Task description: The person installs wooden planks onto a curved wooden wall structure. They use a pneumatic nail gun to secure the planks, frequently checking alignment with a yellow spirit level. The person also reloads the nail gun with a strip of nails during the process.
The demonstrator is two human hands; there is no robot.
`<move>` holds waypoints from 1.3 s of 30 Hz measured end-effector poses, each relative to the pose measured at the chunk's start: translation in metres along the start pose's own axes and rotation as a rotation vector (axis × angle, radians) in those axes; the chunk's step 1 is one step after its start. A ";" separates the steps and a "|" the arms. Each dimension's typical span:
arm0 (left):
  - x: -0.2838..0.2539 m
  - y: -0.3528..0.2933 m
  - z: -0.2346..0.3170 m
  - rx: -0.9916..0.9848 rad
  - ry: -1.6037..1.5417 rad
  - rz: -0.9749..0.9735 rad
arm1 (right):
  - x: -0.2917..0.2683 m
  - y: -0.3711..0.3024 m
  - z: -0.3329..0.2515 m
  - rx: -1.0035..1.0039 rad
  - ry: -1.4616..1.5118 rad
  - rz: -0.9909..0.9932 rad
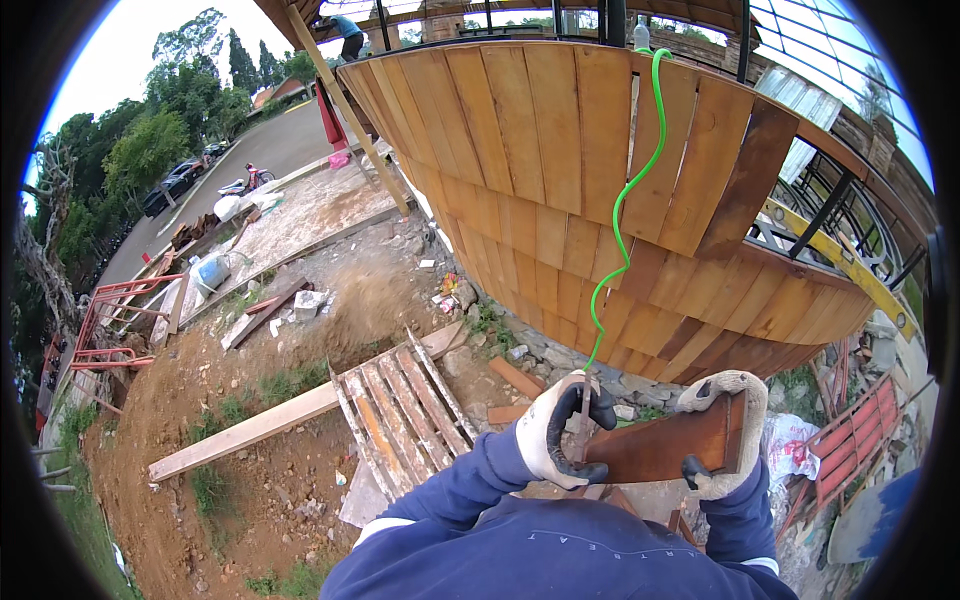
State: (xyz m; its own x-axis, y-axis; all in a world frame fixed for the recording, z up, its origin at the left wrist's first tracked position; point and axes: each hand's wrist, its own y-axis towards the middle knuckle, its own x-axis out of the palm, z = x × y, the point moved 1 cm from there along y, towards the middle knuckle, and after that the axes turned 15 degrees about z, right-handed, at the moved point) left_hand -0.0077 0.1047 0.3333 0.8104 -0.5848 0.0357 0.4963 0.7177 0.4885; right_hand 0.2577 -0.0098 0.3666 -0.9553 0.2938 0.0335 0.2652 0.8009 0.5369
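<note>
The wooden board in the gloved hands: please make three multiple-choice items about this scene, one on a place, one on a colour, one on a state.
1. Where does the pallet lie?
A. on the ground, left of the hands
B. on top of the curved plank wall
C. against a car

2. What colour is the coiled hose?
A. red
B. green
C. black

3. How is the brown board held?
A. by the left hand only
B. by nobody
C. by both, with the right hand

Answers: 1 A, it rests on dirt. 2 B, bright green against the wood. 3 C, each glove grips one end.
</note>
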 end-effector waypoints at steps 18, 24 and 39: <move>-0.052 -0.004 -0.077 -0.096 0.245 0.416 | -0.174 -0.040 0.021 -0.413 -0.643 0.855; -0.006 0.018 -0.089 0.023 0.428 0.250 | -0.210 -0.041 -0.078 -0.685 -0.469 0.954; 0.091 0.043 -0.111 0.039 0.684 0.328 | -0.407 0.009 -0.077 -1.133 -1.610 1.373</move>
State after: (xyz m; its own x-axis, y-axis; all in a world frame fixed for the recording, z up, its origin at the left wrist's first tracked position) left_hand 0.1213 0.1242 0.2609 0.9333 0.0306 -0.3579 0.1952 0.7932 0.5768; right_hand 0.6392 -0.1628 0.4229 0.5810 0.6386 0.5046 -0.2740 -0.4303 0.8601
